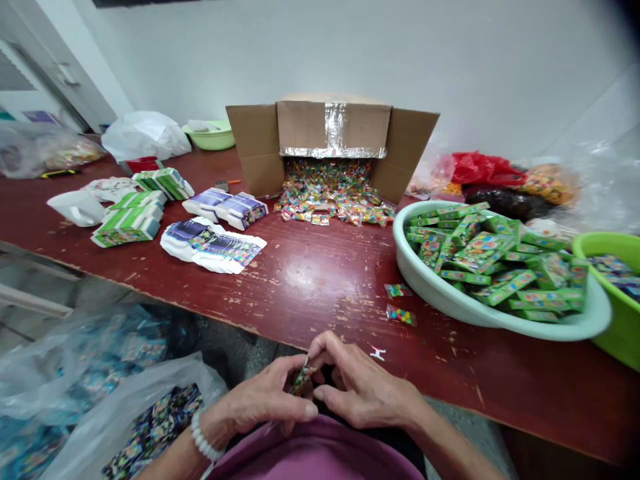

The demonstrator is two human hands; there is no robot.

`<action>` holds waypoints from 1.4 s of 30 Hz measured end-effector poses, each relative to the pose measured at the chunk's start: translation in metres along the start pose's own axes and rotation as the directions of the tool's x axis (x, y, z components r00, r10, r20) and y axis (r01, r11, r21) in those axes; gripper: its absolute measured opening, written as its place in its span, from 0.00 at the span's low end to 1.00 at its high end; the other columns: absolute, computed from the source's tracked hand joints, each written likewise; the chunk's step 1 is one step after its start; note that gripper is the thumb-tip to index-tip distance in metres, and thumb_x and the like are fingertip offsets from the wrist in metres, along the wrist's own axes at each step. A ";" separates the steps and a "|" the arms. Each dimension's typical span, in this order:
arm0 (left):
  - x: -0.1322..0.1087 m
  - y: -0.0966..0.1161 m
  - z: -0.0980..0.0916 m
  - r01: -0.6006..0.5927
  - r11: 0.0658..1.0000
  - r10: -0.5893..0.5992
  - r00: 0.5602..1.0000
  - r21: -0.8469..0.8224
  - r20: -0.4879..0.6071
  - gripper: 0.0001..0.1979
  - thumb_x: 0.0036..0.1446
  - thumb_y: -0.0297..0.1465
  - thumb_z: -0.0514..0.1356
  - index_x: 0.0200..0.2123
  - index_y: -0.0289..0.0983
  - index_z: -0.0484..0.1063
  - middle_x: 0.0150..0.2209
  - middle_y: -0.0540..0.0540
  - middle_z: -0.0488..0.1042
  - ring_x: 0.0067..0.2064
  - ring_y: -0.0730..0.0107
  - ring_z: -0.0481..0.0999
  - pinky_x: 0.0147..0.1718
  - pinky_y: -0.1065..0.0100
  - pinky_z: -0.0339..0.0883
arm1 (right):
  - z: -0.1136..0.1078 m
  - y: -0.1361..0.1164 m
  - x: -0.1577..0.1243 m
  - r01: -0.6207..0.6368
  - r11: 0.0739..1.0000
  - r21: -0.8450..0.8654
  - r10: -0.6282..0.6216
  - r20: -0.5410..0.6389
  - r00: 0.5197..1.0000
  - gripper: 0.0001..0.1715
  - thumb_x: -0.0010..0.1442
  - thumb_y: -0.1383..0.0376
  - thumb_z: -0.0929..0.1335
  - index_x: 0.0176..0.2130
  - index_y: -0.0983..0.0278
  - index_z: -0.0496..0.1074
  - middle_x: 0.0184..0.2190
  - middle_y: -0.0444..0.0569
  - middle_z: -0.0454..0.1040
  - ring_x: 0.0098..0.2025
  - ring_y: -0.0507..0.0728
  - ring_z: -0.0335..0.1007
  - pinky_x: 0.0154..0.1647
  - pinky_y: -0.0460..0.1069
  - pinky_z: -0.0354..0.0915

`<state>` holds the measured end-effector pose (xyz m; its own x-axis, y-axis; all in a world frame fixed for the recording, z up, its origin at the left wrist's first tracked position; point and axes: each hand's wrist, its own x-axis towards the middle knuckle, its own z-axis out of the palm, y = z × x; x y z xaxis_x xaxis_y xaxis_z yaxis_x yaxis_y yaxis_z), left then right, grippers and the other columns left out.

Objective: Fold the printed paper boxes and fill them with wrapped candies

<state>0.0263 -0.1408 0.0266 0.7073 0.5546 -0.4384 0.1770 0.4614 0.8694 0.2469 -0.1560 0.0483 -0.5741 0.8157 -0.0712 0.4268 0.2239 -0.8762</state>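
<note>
At the table's front edge, my left hand (267, 397) is closed around a small printed candy box (303, 379), which is mostly hidden by fingers. My right hand (357, 387) has its thumb and curled fingers at the box's right side and top edge. Two small clear packets of coloured candies, one packet (401, 315) nearer and another packet (397, 291) behind it, lie beyond my right hand. A fanned stack of flat printed cartons (213, 245) rests farther back on the left.
An open cardboard box (333, 127) spills wrapped candies (333, 190) onto the red table (300, 293). On the right, a pale basin (425, 283) holds green boxes, beside a green tub (615, 333). Carton stacks (131, 219) and a white mug (77, 208) stand left; plastic bags (150, 393) sit below.
</note>
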 end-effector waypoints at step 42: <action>0.018 -0.012 0.020 -0.353 0.935 0.272 0.733 -0.006 -0.624 0.22 0.53 0.38 0.69 0.50 0.39 0.72 0.43 0.46 0.79 0.38 0.67 0.78 0.36 0.70 0.74 | 0.051 0.033 0.030 0.166 0.798 0.579 0.255 -0.575 0.777 0.12 0.61 0.58 0.71 0.41 0.62 0.77 0.36 0.46 0.78 0.38 0.54 0.72 0.41 0.48 0.68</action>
<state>0.0507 -0.1502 0.0125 0.1397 0.9639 -0.2266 -0.0887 0.2401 0.9667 0.2081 -0.1512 -0.0066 0.0645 0.9979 -0.0047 -0.1591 0.0056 -0.9872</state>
